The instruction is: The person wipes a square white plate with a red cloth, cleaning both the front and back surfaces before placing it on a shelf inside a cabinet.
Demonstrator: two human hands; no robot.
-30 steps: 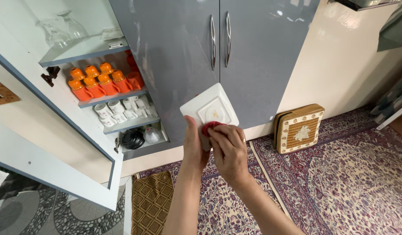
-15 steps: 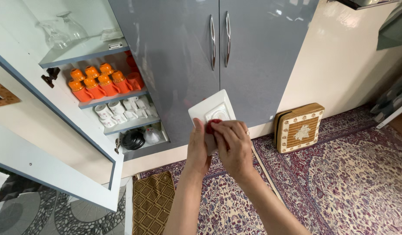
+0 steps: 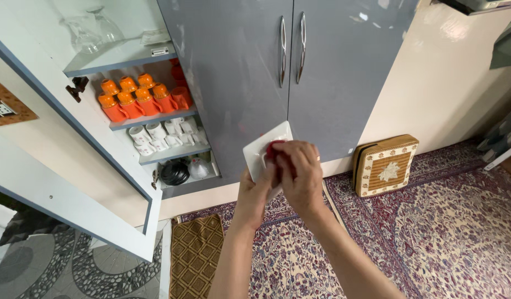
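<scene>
My left hand (image 3: 254,191) grips the lower edge of a square white plate (image 3: 262,147), held tilted in front of the grey cupboard doors (image 3: 288,72). My right hand (image 3: 301,171) lies over the plate's middle and presses a small red cloth (image 3: 275,148) against it. Most of the plate is hidden behind my right hand; only its upper left part shows.
An open cabinet at the left has shelves with glasses (image 3: 92,27), orange cups (image 3: 136,97), white cups (image 3: 161,135) and a black lidded pot (image 3: 174,173). Its white door (image 3: 73,182) swings out at the left. A patterned cushion (image 3: 385,165) leans on the wall; patterned rugs (image 3: 444,232) cover the floor.
My right hand has slid with the red cloth from the plate's lower edge up over its middle, covering more of it. The plate has tilted, and the view has shifted a little.
</scene>
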